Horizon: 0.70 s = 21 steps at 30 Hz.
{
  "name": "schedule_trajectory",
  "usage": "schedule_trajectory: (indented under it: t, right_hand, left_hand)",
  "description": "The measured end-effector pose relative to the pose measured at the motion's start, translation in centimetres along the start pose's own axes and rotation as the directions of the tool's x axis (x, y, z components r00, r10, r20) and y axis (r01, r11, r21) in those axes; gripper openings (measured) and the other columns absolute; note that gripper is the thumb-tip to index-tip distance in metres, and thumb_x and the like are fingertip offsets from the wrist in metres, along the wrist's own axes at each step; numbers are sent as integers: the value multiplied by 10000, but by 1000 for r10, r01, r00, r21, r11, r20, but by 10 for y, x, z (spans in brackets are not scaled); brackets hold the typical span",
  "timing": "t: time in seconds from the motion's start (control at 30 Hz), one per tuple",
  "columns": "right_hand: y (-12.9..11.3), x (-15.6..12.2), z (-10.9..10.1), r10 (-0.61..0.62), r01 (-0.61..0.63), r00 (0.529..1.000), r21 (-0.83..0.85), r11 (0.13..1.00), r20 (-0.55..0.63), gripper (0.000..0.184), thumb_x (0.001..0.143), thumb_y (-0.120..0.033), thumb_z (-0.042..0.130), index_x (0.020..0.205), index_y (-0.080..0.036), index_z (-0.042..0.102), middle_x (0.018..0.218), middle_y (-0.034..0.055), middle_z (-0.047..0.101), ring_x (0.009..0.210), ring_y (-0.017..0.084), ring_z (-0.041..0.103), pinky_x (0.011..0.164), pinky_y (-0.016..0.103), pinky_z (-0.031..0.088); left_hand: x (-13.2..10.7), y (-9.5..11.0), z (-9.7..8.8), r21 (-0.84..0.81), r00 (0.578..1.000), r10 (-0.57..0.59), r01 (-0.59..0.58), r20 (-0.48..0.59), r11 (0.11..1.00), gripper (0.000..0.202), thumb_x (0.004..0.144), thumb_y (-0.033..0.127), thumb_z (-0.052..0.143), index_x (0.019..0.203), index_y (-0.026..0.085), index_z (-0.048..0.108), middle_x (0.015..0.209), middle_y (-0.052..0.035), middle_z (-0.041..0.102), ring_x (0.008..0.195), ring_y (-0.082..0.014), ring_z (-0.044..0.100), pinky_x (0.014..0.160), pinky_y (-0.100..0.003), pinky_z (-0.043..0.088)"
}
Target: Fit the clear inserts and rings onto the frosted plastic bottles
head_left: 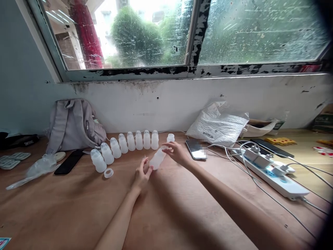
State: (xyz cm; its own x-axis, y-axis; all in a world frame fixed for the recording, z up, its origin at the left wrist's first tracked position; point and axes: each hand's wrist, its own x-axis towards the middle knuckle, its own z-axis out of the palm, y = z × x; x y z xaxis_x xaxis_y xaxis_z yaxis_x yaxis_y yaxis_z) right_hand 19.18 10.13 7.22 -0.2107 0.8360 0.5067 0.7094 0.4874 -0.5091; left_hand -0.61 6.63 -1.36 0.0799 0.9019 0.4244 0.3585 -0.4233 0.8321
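Observation:
A frosted white plastic bottle [157, 159] is tilted just above the table, its top leaning to the right. The thumb and fingers of my left hand [142, 175] close on its lower end. My right hand [177, 152] pinches the bottle's top; whether a cap sits in those fingers is hidden. Behind my hands, several similar bottles stand upright in a curved row, such as the one at the near left end [98, 161]. A white ring [108, 173] lies beside that bottle. Just beyond my right hand stands another white piece [170, 137], its lower part covered.
On the left are a grey backpack [71, 125], a black phone [69, 162] and a clear plastic bag [41, 168]. To the right lie a second phone [196, 150], a silvery mailing bag [218, 123] and a power strip [275, 177] with trailing white cables [249, 172].

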Motion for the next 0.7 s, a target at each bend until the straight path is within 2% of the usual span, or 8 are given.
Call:
schedule_trajectory:
  t: [0.07,0.17,0.27,0.37,0.43,0.53,0.6,0.7]
  right_hand:
    - [2,23,-4,-79,79,997,-229,970,10,223,757,-283,568,958,-215,635,878,66,602,849,209,511,735,312,387]
    - [10,50,-3,-51,77,996,-449,890,69,187,752,-240,580,926,-211,642,898,74,603,893,231,478,744,327,358]
    - [21,65,4,-25,59,997,-543,838,69,181,781,-247,544,936,-212,631,926,81,594,903,230,463,735,321,340]
    - [30,73,11,-23,50,998,-568,822,55,211,803,-246,514,991,-215,604,977,88,579,935,229,450,762,321,321]
    - [36,77,14,-7,28,999,-568,823,40,226,810,-242,500,1016,-211,590,990,93,574,950,231,448,770,323,320]
    - [42,85,16,33,-22,999,-562,827,10,237,821,-241,477,1030,-202,580,974,98,578,944,235,458,753,323,335]
    - [45,88,17,51,-43,999,-555,831,-2,243,821,-235,474,1038,-199,576,970,96,579,939,233,467,746,320,347]
    - [49,91,20,57,-51,998,-541,840,-4,252,813,-220,480,1047,-198,570,977,92,582,940,228,479,748,318,358]
  left_hand:
    - [2,-6,-6,172,989,63,-39,-133,984,376,789,297,475,1142,178,432,1101,-102,542,1038,-205,498,887,-358,390]
    - [6,-12,-20,418,941,143,-3,-305,909,388,769,253,484,1141,159,427,1119,-127,502,1069,-240,461,904,-393,362]
    - [9,-12,-35,558,890,151,130,-430,820,428,754,239,487,1164,148,404,1211,-151,415,1116,-276,409,902,-419,343]
    - [11,-14,-49,598,851,76,298,-519,744,458,746,250,482,1178,140,376,1240,-161,379,1119,-294,392,872,-448,339]
    - [12,-17,-57,605,836,-1,399,-549,689,471,741,260,477,1184,149,362,1238,-158,385,1116,-296,388,868,-478,316]
    - [12,-23,-67,624,832,-137,501,-537,599,467,732,278,475,1171,153,376,1195,-153,436,1094,-295,403,880,-506,272]
    - [10,-26,-70,647,835,-212,531,-507,547,461,721,280,480,1153,142,400,1155,-153,473,1073,-293,419,886,-510,257]
    - [8,-28,-72,697,854,-260,518,-451,496,450,704,268,490,1129,132,434,1142,-157,486,1070,-295,416,900,-522,230]
